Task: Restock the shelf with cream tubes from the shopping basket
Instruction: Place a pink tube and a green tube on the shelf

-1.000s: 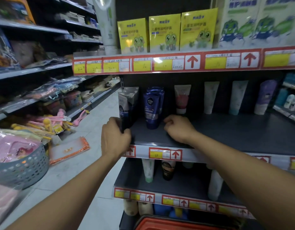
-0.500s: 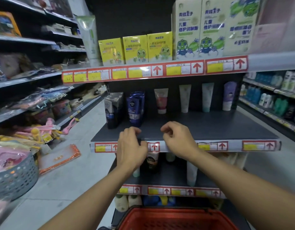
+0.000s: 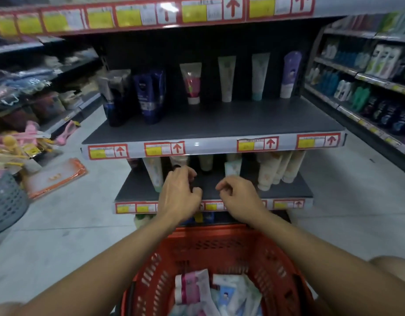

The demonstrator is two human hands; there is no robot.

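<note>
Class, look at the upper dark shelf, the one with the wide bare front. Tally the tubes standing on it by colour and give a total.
Grey-and-dark-blue tube: 1
Dark blue tube: 1
Pink-and-red tube: 1
Pale cream tube: 1
Pale green tube: 1
Purple-and-white tube: 1
Total in view: 6; any behind are hidden.

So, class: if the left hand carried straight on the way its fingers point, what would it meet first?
The left hand points forward over the lower shelf. Probably first the dark-capped tube standing just beyond its fingertips, though depth is unclear and the pale green tube stands close on its left.
</note>
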